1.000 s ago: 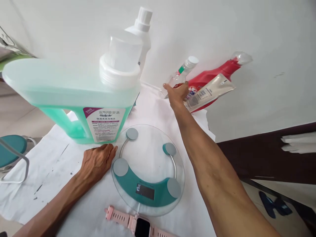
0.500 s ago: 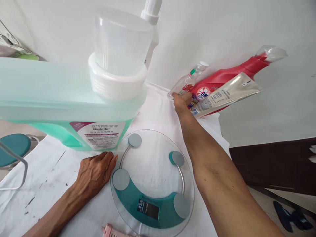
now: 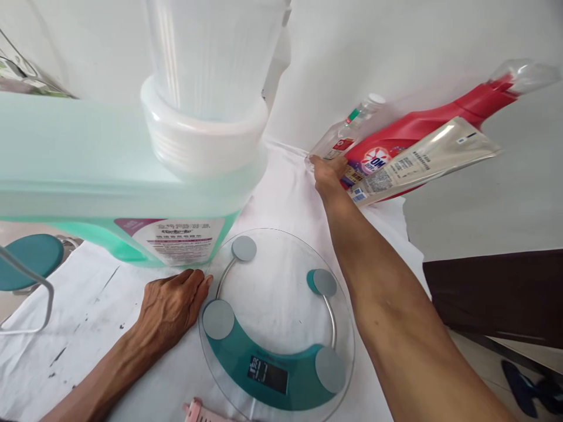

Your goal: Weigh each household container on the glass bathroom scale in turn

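Observation:
My left hand (image 3: pixel 176 302) rests on the white cloth as a loose fist, fingers curled under. It lies at the left rim of a round glass bathroom scale (image 3: pixel 268 384), just below a large green detergent jug (image 3: pixel 176 240). Farther off, my right hand (image 3: pixel 329 171) is closed around the lower part of a clear bottle (image 3: pixel 336 138) with a white cap, by the wall. Right beside that bottle lean a red detergent bottle (image 3: pixel 413 132) and a pale gold squeeze tube (image 3: pixel 422 161). My fingers partly hide the clear bottle's base.
A pink strap-like item (image 3: pixel 202 412) lies at the front edge of view. To the left stands a teal stool (image 3: pixel 30 262). A dark brown panel (image 3: pixel 497 296) is at the right, with dark slippers (image 3: pixel 528 390) on the floor. The white wall (image 3: pixel 396 47) rises behind.
The view has shifted a little, so the bottles at the wall sit farther right and higher and the jug looms larger. Both hands keep their places and hold.

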`<state>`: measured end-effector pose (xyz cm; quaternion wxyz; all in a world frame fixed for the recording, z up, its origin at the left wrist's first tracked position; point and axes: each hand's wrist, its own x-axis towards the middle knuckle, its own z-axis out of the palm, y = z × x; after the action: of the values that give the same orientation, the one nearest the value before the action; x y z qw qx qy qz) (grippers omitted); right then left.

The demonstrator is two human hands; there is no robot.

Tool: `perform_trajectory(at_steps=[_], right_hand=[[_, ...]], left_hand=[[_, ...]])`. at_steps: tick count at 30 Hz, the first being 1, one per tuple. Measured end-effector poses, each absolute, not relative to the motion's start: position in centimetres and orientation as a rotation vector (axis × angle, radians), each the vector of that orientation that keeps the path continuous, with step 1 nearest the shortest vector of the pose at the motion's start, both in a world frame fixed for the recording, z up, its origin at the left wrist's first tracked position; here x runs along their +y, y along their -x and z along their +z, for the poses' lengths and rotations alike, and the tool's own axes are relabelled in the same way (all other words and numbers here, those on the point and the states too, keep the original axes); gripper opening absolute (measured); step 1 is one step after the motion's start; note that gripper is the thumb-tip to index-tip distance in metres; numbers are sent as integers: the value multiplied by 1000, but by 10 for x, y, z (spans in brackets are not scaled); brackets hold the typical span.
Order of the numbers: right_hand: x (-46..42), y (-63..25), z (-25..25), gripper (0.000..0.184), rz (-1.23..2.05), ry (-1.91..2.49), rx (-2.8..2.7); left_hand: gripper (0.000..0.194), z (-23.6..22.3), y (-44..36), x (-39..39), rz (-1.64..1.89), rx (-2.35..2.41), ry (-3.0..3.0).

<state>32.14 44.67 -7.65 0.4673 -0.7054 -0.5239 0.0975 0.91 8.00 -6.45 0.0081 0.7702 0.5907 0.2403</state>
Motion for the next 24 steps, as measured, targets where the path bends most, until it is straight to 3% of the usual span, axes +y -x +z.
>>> perform_trajectory(at_steps=[4, 8, 10, 24], right_hand=[[405, -281, -44, 53, 387, 1660, -1243], [341, -230, -6, 54, 1045, 948, -1674], [320, -210, 5, 59, 1179, 775, -1789], [318, -181, 2, 75, 1377, 729, -1636]], left_hand=[[48, -68, -7, 78, 633, 1873, -2304], [47, -65, -7, 79, 428, 1905, -2130], [47, -63, -7, 80, 360, 1915, -2075], [47, -56, -9, 82, 244, 1926, -2013]])
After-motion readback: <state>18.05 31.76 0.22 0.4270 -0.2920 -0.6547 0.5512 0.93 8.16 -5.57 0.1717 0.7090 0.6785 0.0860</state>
